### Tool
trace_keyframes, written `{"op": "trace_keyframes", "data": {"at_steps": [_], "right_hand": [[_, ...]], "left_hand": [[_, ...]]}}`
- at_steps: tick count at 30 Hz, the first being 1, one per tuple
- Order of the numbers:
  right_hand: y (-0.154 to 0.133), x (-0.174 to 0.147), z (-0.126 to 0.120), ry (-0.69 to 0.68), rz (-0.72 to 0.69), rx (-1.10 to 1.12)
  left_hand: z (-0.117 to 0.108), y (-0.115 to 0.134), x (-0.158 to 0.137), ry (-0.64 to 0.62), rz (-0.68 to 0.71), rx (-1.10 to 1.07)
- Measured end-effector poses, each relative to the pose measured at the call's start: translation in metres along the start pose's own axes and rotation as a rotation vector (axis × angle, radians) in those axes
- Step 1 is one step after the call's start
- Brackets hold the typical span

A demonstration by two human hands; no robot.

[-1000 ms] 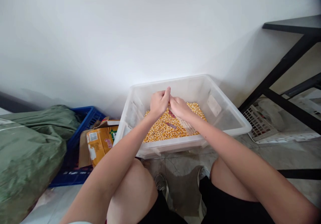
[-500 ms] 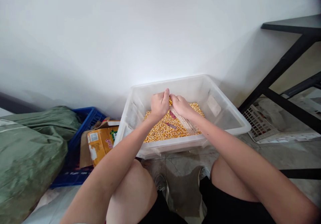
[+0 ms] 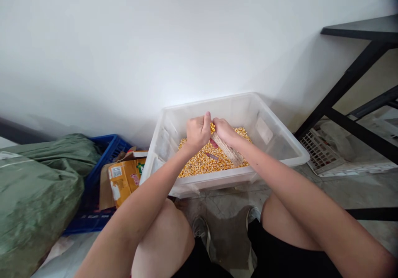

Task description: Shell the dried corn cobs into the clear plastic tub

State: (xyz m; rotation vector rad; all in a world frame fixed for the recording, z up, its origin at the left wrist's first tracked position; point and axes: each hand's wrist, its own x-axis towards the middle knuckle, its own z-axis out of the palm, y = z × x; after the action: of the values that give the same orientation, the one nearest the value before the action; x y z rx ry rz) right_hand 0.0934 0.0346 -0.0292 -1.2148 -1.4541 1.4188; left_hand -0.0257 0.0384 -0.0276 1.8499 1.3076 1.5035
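A corn cob [image 3: 229, 151], mostly stripped and pale along its lower part, slants across the bin with yellow kernels still on its upper end. My left hand [image 3: 197, 133] is closed in a fist at that upper end, thumb up. Around the cob just below, my right hand [image 3: 225, 132] is wrapped with its fingers partly hidden. Both hands are above loose corn kernels [image 3: 199, 165] in a translucent plastic bin [image 3: 280, 139]. A small purplish-grey piece [image 3: 212, 156] lies on the kernels; I cannot make out what it is.
At left, a green cloth bundle [image 3: 40, 195] and an orange cardboard box [image 3: 124, 179] are in a blue crate [image 3: 107, 145]. A black metal frame [image 3: 345, 79] stands at right, with a white plastic basket [image 3: 320, 151] under it. A white wall rises behind the bin.
Both hands stay on the cob with only slight shifts; the kernels at its upper end show a little more between them. The view has moved slightly.
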Motion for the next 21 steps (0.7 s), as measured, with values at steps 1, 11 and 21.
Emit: {"op": "trace_keyframes", "data": {"at_steps": [1, 11, 21], "right_hand": [[0.001, 0.002, 0.001, 0.011, 0.024, 0.044], [0.002, 0.016, 0.005, 0.016, 0.263, 0.349], [0.0, 0.009, 0.01, -0.031, 0.199, 0.216]], "left_hand": [[0.001, 0.0, 0.0, -0.004, 0.007, 0.024], [-0.001, -0.013, 0.012, -0.053, -0.133, 0.277], [0.002, -0.012, 0.013, -0.124, -0.152, 0.252]]}}
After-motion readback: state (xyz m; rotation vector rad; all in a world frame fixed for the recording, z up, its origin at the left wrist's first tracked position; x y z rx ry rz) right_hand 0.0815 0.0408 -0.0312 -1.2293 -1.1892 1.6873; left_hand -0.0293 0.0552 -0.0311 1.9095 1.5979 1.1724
